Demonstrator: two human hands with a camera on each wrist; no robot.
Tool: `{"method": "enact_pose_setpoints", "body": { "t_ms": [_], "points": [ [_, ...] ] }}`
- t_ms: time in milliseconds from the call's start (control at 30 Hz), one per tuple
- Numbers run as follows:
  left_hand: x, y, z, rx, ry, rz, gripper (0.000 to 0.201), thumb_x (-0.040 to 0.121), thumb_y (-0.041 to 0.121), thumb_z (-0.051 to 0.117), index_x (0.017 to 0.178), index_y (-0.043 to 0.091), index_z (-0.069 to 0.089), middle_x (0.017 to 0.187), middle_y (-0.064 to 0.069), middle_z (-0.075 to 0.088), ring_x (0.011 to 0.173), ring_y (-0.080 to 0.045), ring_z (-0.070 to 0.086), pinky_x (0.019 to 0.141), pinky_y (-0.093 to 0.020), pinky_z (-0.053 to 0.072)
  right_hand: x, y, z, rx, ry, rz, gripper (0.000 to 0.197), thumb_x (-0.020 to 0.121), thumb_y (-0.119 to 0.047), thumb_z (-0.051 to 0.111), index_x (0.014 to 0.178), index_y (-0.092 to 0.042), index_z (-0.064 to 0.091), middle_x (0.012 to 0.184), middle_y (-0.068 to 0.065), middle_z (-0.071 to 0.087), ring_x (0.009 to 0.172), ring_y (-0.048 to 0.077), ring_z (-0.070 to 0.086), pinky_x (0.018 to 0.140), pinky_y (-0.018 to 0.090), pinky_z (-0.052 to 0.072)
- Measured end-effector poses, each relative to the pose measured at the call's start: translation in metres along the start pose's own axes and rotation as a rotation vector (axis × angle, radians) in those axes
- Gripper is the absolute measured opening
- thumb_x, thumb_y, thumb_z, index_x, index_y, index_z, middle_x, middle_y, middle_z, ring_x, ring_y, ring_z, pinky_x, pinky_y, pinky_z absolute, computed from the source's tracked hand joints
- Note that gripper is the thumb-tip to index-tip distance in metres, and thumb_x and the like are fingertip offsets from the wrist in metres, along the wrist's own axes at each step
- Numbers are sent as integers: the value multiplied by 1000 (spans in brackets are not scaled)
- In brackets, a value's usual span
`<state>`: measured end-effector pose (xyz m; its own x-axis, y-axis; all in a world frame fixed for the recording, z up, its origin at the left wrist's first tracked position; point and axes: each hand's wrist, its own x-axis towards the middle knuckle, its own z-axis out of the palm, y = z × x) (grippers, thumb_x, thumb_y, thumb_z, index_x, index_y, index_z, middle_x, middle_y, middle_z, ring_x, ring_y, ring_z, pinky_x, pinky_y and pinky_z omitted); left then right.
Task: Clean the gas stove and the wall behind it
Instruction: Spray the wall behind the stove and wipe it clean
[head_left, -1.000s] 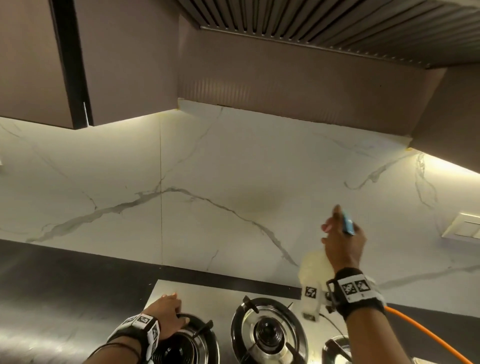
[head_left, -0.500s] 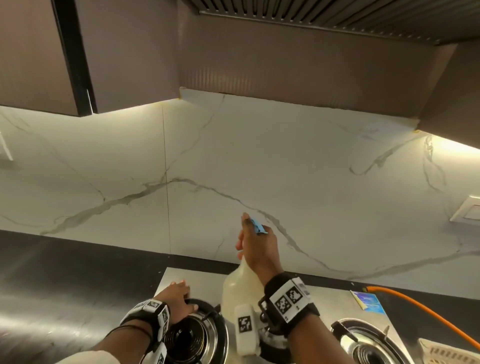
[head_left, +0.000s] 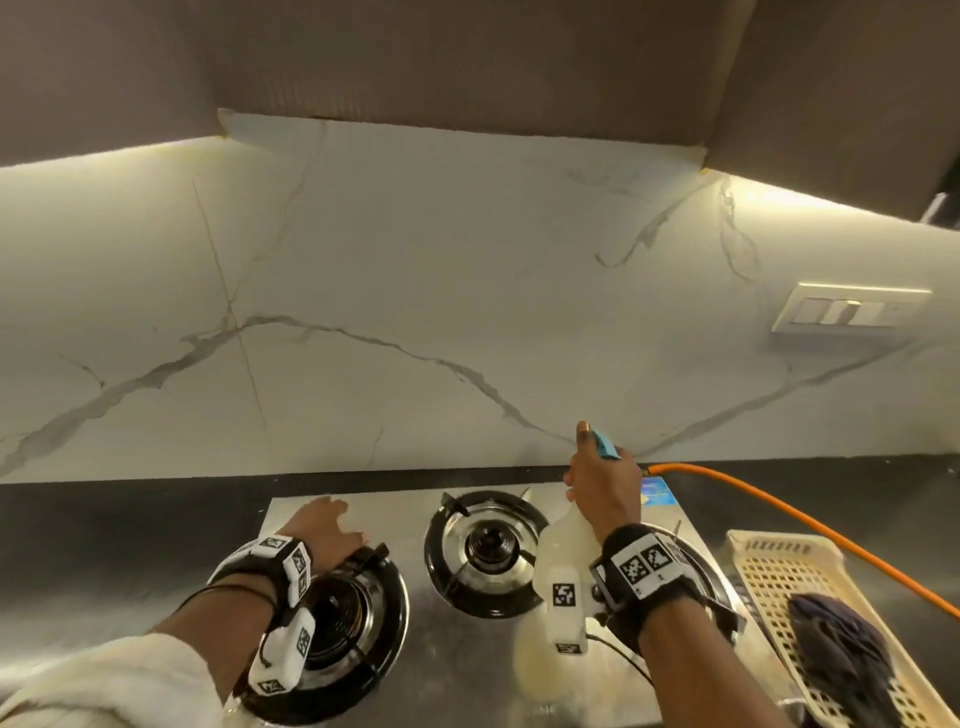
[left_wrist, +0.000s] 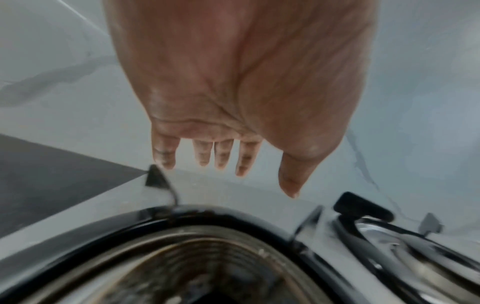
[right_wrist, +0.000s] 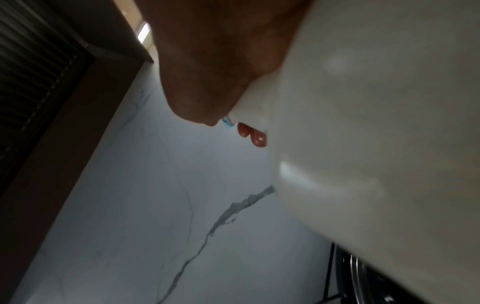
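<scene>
A steel gas stove (head_left: 400, 512) with black burner rings sits on a dark counter below a white marble wall (head_left: 467, 291). My right hand (head_left: 602, 483) grips a milky white spray bottle (head_left: 558, 551) with a blue nozzle (head_left: 607, 445), held over the stove's right half and aimed at the wall. In the right wrist view the bottle (right_wrist: 376, 123) fills the right side and fingertips (right_wrist: 253, 134) curl round it. My left hand (head_left: 324, 525) lies flat with straight fingers (left_wrist: 223, 152) over the stove top just behind the left burner (head_left: 337, 618), holding nothing.
An orange gas hose (head_left: 779, 512) runs from behind the stove to the right. A cream slotted basket (head_left: 810, 587) with a dark cloth (head_left: 841, 654) stands right of the stove. A switch plate (head_left: 847, 309) is on the wall. Brown cabinets and a hood hang overhead.
My right hand with the spray bottle moved left along the wall, then back right and lower. The view tilted down onto the stove. The left hand stayed by the left burner.
</scene>
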<state>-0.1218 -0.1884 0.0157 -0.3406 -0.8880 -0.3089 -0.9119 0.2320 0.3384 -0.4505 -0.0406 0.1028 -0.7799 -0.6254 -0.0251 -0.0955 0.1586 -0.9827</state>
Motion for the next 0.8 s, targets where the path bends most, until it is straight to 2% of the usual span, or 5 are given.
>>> {"method": "enact_pose_setpoints", "body": {
  "t_ms": [100, 233, 367, 533, 800],
  "points": [
    [-12, 48, -2, -44, 45, 102, 70, 99, 50, 63, 157, 19, 39, 171, -5, 24, 157, -22, 23, 126, -35, 19, -6, 9, -30, -5, 37, -38, 58, 98, -69, 52, 92, -13, 67, 83, 12, 71, 80, 31, 72, 79, 55, 63],
    [-51, 137, -3, -224, 119, 406, 62, 91, 58, 70, 142, 25, 57, 152, 4, 52, 138, -10, 48, 115, -28, 36, -35, 7, -63, 106, -68, -153, 57, 97, -60, 55, 93, -6, 71, 74, -2, 70, 62, 9, 63, 59, 33, 58],
    [-103, 226, 26, -301, -37, 652, 94, 59, 83, 80, 139, 42, 53, 135, 26, 55, 120, 7, 56, 102, -25, 50, -51, 5, -108, 118, -159, -291, 46, 102, -51, 52, 89, -13, 73, 86, 5, 69, 68, 15, 64, 61, 40, 59],
    [-139, 304, 89, -367, -200, 783, 95, 64, 54, 93, 140, 61, 35, 129, 39, 53, 121, 16, 51, 100, -13, 46, -55, 10, -165, 176, -202, -366, 31, 109, -42, 50, 93, -29, 73, 98, 8, 73, 77, 38, 68, 65, 53, 59],
    [-146, 366, 155, -492, -138, 749, 83, 63, 38, 98, 131, 52, 52, 126, 29, 63, 120, 8, 59, 98, -19, 53, -42, 45, -231, 19, -285, -342, 29, 95, -37, 76, 119, -21, 67, 99, -10, 70, 95, 6, 69, 79, 18, 52]
  ]
}}
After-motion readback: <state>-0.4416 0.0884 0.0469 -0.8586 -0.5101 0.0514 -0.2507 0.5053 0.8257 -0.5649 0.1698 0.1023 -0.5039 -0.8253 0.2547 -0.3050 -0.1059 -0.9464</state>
